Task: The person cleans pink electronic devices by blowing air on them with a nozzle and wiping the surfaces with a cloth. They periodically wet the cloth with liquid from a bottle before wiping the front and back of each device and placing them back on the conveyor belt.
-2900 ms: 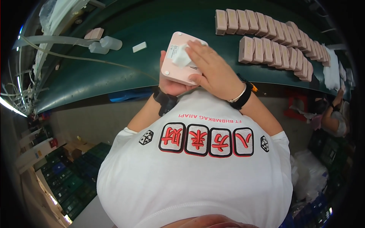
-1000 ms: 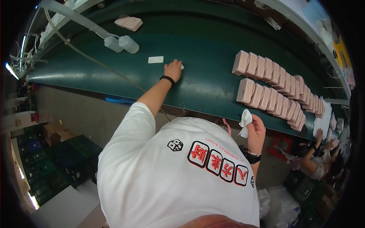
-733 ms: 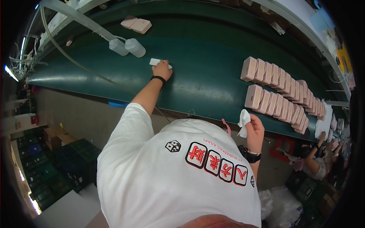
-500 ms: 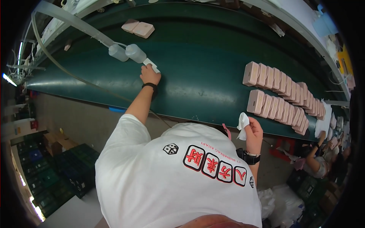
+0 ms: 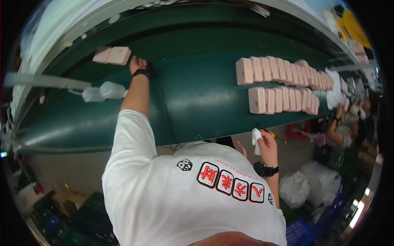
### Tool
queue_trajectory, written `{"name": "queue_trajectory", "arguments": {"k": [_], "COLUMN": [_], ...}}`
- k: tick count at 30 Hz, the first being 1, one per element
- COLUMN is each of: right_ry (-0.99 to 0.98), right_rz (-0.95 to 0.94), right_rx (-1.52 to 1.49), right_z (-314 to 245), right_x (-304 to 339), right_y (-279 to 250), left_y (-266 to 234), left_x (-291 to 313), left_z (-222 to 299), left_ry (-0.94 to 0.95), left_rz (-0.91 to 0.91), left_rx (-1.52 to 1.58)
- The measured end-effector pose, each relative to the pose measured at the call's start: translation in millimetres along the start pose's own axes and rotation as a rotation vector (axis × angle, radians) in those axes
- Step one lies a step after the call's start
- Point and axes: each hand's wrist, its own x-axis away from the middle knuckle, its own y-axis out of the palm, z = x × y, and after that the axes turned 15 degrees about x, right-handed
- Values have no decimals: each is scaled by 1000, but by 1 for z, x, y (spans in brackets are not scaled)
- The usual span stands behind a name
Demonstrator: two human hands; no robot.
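My left hand (image 5: 138, 64) reaches far over the green belt, with its fingers apart and nothing seen in them. Just left of it lie two pale pink boxes side by side; the right-hand pink box (image 5: 120, 55) is nearest to my fingers. Nearer to me, left of my forearm, is a translucent white bottle (image 5: 112, 90) with a second bottle (image 5: 94, 94) beside it. At the belt's near edge my right hand (image 5: 269, 146) pinches a crumpled white cloth (image 5: 256, 139).
Two rows of upright pink boxes (image 5: 258, 100) stand on the right of the green belt (image 5: 197, 102). A grey bar (image 5: 49, 82) reaches in from the left near the bottles. At far right a co-worker's arm (image 5: 337, 123) is beside a white sheet (image 5: 334, 88).
My left hand has left the white piece by the bottle and moved farther out, beside the two pink boxes. The right hand keeps the cloth. The view has shifted.
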Motion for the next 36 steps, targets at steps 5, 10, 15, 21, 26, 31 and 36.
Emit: {"name": "queue_trajectory", "arguments": {"k": [5, 10, 15, 21, 26, 31, 36], "right_ry": [221, 380, 469, 875, 739, 438, 457], "right_rz": [-20, -31, -138, 113, 409, 171, -25], "right_rx": [-51, -381, -598, -892, -1102, -1116, -860], "right_z": [29, 77, 52, 201, 243, 269, 294], "right_x": [18, -7, -21, -41, -65, -83, -90], "right_y": [-12, 12, 14, 35, 26, 20, 10], "left_y": [7, 18, 26, 11, -14, -33, -70], "left_x": [-70, -127, -50, 71, 192, 326, 399], "left_z": [29, 77, 49, 32, -2, -22, -33], "left_ry": [87, 75, -155, -308, -496, -523, -483], "left_rz": [-157, 38, -84, -105, -288, -591, -570], "left_rx": [-75, -249, -297, -607, -415, -290, -266]}}
